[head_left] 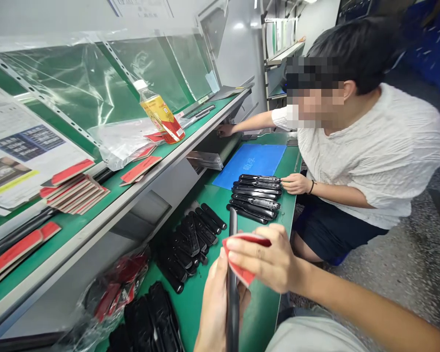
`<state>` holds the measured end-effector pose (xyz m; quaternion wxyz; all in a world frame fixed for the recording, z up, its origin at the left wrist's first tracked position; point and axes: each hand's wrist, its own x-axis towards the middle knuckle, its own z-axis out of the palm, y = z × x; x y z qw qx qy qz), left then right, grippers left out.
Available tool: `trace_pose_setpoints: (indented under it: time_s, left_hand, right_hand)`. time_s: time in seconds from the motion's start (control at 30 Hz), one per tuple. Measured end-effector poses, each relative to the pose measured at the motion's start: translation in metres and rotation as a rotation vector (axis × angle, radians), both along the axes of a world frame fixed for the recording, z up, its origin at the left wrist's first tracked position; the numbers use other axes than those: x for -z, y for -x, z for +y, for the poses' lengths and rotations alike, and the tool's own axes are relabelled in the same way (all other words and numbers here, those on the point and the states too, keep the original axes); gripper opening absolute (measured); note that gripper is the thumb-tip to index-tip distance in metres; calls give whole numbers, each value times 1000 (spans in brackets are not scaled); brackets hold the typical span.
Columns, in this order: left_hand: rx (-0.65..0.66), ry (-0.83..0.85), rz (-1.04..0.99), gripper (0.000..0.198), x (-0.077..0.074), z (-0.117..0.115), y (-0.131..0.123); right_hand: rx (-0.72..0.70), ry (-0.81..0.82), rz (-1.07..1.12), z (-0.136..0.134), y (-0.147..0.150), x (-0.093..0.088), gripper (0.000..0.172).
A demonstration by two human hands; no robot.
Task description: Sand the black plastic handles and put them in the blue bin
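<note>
Left hand (215, 305) clenched round long black bar (232, 288), held upright over green surface (264, 313); right hand (260, 256) reached across from right, pinching red-backed strip (242, 269) against bar's side.

The left hand (214, 303) is cut off below.
</note>
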<state>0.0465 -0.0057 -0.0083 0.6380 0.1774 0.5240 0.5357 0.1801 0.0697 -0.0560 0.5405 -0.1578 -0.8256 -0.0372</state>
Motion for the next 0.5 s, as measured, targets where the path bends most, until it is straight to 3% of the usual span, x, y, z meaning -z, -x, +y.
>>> trace_pose_setpoints:
  time_s: [0.1, 0.2, 0.23, 0.3, 0.37, 0.5]
  left_hand:
    - [81, -22, 26, 55, 23, -10, 7]
    - [234, -41, 99, 71, 63, -24, 37]
    - [212, -25, 182, 73, 78, -25, 53]
    - [2, -6, 487, 72, 103, -21, 93]
    - [-245, 65, 927, 68, 120, -6, 138]
    - [-373, 168, 1203, 49, 132, 44, 208]
  right_hand:
    - [92, 374, -39, 30, -8, 9, 29]
    - [196, 679, -53, 44, -21, 35, 31]
    - [210, 724, -52, 42, -26, 46, 32]
    - [220, 789, -42, 30, -36, 69, 33]
    - [197, 892, -20, 13, -42, 90, 34]
    - [92, 1197, 71, -15, -45, 115, 38]
